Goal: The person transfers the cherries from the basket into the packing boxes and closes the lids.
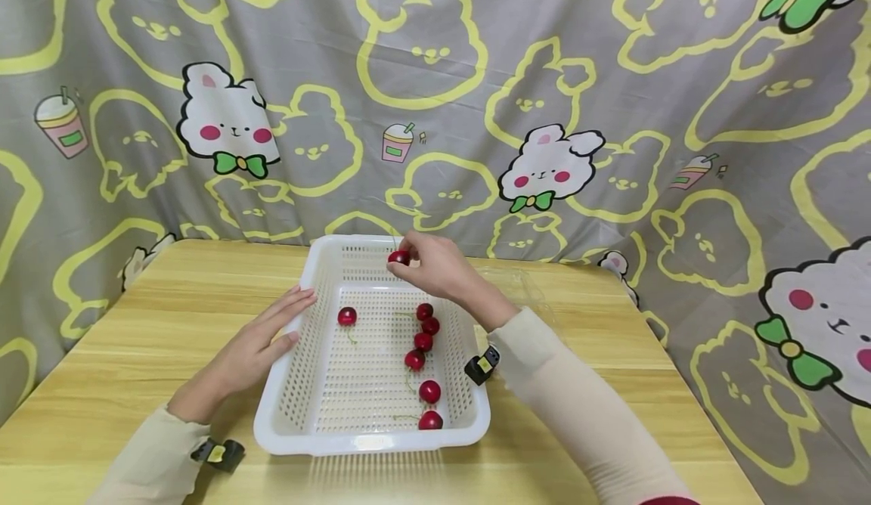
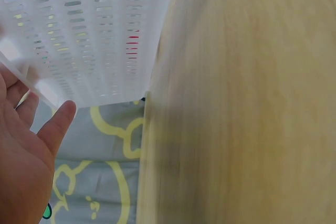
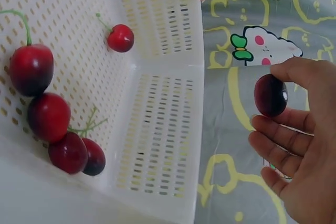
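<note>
A white perforated plastic basket (image 1: 370,442) stands on the table. Above its far end, my right hand (image 1: 438,263) pinches a dark red cherry (image 3: 271,95) between thumb and index finger, its stem pointing up. Along the basket's left rim rests my left hand (image 1: 252,346), fingers straight over the edge and thumb (image 2: 59,124) against the outside. Inside the basket, a single cherry (image 1: 347,316) lies to the left with its stem towards me. Several more cherries (image 1: 423,342) form a rough line down the right side, some with green stems.
Right of the basket, partly behind my right forearm, a clear plastic container (image 1: 520,286) lies on the wooden table (image 1: 599,323). A grey patterned curtain (image 1: 435,134) hangs along the table's back edge and around its sides.
</note>
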Demonstrator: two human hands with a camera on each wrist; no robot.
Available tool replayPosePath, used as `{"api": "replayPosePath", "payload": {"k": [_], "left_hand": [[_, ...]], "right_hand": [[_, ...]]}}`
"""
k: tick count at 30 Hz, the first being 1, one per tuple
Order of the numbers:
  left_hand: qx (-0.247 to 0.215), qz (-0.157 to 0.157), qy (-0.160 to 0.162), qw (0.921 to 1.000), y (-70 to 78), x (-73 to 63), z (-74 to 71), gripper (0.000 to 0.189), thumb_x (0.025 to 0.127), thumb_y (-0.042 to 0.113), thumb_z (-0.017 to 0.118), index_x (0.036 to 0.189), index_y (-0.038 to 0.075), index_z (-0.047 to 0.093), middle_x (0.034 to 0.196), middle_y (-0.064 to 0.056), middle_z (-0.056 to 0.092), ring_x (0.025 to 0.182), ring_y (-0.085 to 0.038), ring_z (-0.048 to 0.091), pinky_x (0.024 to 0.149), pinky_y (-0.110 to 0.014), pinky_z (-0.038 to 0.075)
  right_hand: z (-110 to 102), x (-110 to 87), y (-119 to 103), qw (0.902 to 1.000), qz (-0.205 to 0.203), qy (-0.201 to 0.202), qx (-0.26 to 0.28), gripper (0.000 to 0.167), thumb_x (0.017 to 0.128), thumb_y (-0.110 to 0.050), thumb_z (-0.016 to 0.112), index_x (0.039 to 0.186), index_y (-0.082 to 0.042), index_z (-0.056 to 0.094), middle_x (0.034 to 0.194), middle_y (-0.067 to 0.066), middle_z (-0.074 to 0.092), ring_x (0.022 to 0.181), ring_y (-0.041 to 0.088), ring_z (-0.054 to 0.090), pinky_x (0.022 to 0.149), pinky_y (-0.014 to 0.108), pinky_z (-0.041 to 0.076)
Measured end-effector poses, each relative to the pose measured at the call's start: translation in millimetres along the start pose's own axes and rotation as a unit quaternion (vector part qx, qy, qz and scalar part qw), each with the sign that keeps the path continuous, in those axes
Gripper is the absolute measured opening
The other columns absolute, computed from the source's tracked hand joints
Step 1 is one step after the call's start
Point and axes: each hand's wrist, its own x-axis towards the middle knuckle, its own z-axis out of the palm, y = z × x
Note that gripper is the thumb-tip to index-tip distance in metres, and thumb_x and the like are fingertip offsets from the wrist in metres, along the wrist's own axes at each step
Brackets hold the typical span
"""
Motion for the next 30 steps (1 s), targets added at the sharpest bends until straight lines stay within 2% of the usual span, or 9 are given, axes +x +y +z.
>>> {"api": "replayPosePath", "payload": {"k": [3,5,10,13,17,22,30], "left_hand": [[0.000,0.001,0.000,1.0000,-0.1,-0.2,0.0,0.053,0.095,0.007,0.057,0.147,0.011,0.044,0.155,-0.006,0.037,0.147,-0.014,0.016,0.099,-0.071,0.030],[0.000,0.001,0.000,1.0000,0.0,-0.2,0.0,0.053,0.095,0.007,0.057,0.147,0.011,0.044,0.155,-0.006,0.037,0.147,-0.012,0.015,0.100,-0.070,0.030],[0.004,0.000,0.002,1.0000,-0.2,0.1,-0.2,0.053,0.095,0.007,0.057,0.147,0.010,0.045,0.155,-0.006,0.037,0.147,-0.016,0.017,0.102,-0.067,0.030],[0.005,-0.001,0.002,1.0000,-0.4,0.0,-0.3,0.053,0.095,0.007,0.057,0.147,0.011,0.045,0.154,-0.006,0.037,0.147,-0.015,0.017,0.102,-0.067,0.030],[0.004,-0.005,0.000,1.0000,0.1,-0.4,-0.5,0.054,0.095,0.007,0.057,0.147,0.011,0.044,0.155,-0.006,0.037,0.147,-0.017,0.017,0.100,-0.070,0.030],[0.002,-0.008,0.000,1.0000,1.4,-0.6,-0.9,0.053,0.095,0.007,0.056,0.147,0.011,0.045,0.155,-0.007,0.037,0.147,-0.022,0.019,0.100,-0.070,0.030],[0.000,-0.007,-0.002,1.0000,1.4,0.1,-1.0,0.054,0.095,0.007,0.057,0.147,0.011,0.044,0.154,-0.008,0.037,0.147,-0.015,0.016,0.102,-0.068,0.029]], "right_hand": [[-3,-3.2,1,0.9994,-0.028,0.015,-0.014,0.024,0.092,-0.042,0.064,0.099,-0.019,0.062,0.096,-0.006,0.065,0.097,0.015,0.060,0.086,0.035,0.048],[-6,-5.5,1,0.9979,-0.053,0.027,-0.027,0.023,0.092,-0.041,0.065,0.098,-0.018,0.063,0.097,-0.006,0.065,0.095,0.015,0.061,0.084,0.034,0.048],[-10,-11.2,5,0.9889,-0.113,0.066,-0.069,0.023,0.092,-0.037,0.066,0.096,-0.015,0.064,0.095,-0.003,0.066,0.084,0.015,0.061,0.078,0.033,0.047],[-12,-15.6,9,0.9827,-0.138,0.084,-0.091,0.024,0.091,-0.037,0.067,0.096,-0.013,0.064,0.095,-0.002,0.066,0.087,0.017,0.060,0.083,0.036,0.047],[-12,-22.2,13,0.9761,-0.155,0.105,-0.111,0.026,0.091,-0.036,0.067,0.098,-0.011,0.065,0.096,0.001,0.065,0.093,0.021,0.060,0.089,0.041,0.045],[-12,-29.1,20,0.9703,-0.164,0.127,-0.124,0.026,0.090,-0.036,0.068,0.096,-0.011,0.066,0.096,0.002,0.064,0.093,0.022,0.059,0.088,0.042,0.045],[-12,-43.2,33,0.9640,-0.163,0.157,-0.139,0.025,0.089,-0.034,0.069,0.093,-0.010,0.064,0.092,0.004,0.061,0.092,0.025,0.056,0.088,0.044,0.043]]}}
